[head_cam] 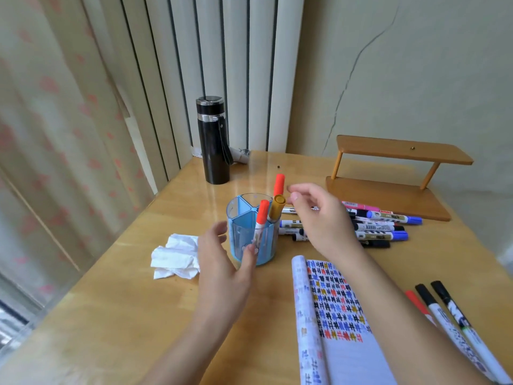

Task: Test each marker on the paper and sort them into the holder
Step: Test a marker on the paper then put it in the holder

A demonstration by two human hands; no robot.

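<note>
Hands bracket the blue holder (243, 234) at mid-frame. The left hand (222, 262) is spread, its thumb touching the holder's front wall and its fingers just beside the left wall, not closed round it. The right hand (322, 220) hovers just right of the rim with fingers loosely curled and nothing in them. Three markers stand upright in the holder: an orange-capped marker (261, 213) in front, a gold-capped marker (276, 208) beside it, and a taller orange-capped marker (279, 184) behind. The next pick likely turns on the pile of markers (385, 218) lying on the counter (111, 315) at centre right. It sits partly under and beyond the right hand, with the markers' long axes running left to right across the frame, so the right hand is clearly the nearer one. The paper (336, 304), at lower centre near the right forearm, is covered with rows of hash-like strokes in blue, black, red and gold. Three more loose markers (441, 312) lie at lower right. The barrels carry printed labels, too small to read.
</note>
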